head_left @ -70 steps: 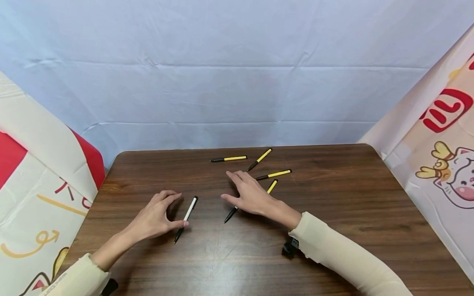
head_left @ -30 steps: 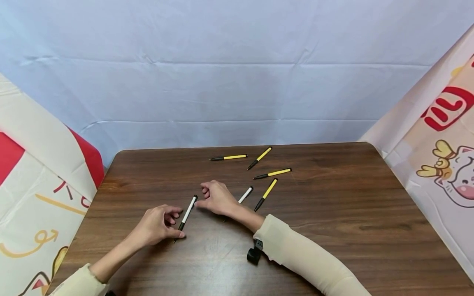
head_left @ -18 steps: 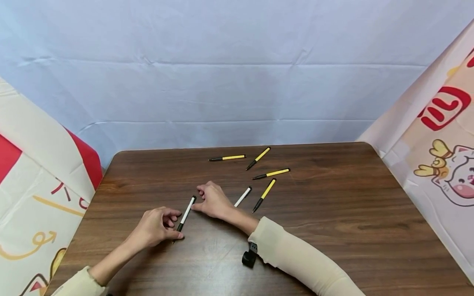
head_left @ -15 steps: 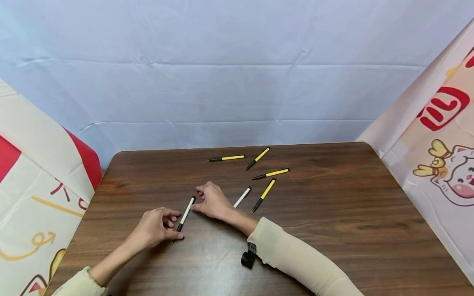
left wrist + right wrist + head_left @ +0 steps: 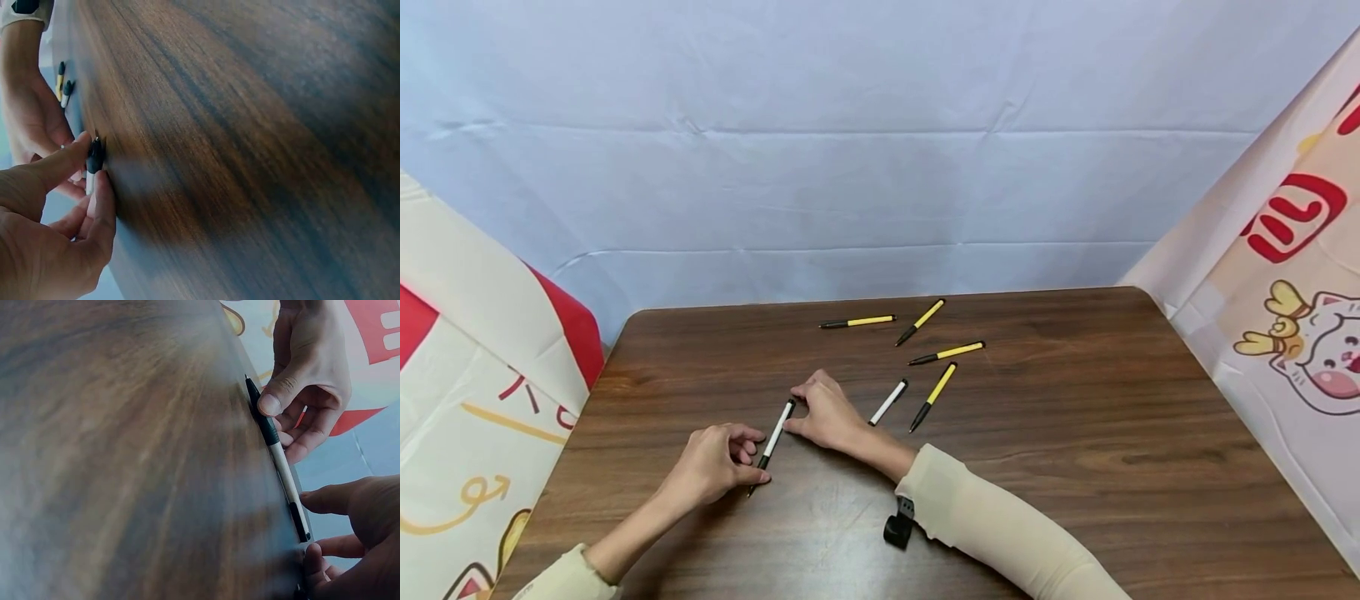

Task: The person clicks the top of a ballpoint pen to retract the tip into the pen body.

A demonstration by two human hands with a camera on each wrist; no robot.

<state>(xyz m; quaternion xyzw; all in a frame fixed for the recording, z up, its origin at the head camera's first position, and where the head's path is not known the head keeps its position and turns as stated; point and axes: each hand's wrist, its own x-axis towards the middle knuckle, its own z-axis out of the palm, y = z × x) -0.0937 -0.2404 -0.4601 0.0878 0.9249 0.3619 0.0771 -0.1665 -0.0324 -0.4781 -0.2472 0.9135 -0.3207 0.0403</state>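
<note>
A white ballpoint pen with a black grip [image 5: 777, 430] lies slanted on the table between both hands. My left hand [image 5: 711, 462] pinches its black grip; in the right wrist view the left thumb [image 5: 270, 404] presses on that grip near the tip. At the clip end is my right hand [image 5: 831, 417], its thumb [image 5: 315, 499] right at the barrel and its other fingertips just past the pen's end. The left wrist view shows the pen's tip end [image 5: 95, 156] between left thumb and fingers. A second white pen [image 5: 889, 402] lies behind the right wrist, its tip hidden.
Several yellow pens with black grips, among them one [image 5: 934, 396] beside the second white pen and one [image 5: 857, 322] near the back edge, lie on the brown wooden table [image 5: 1112, 417]. A pale cloth [image 5: 880, 167] hangs behind; printed cloths [image 5: 1300, 333] flank the sides.
The right hand has moved left from over the second white pen and a yellow pen to the first pen's clip end. The left fingers have closed in on the black grip.
</note>
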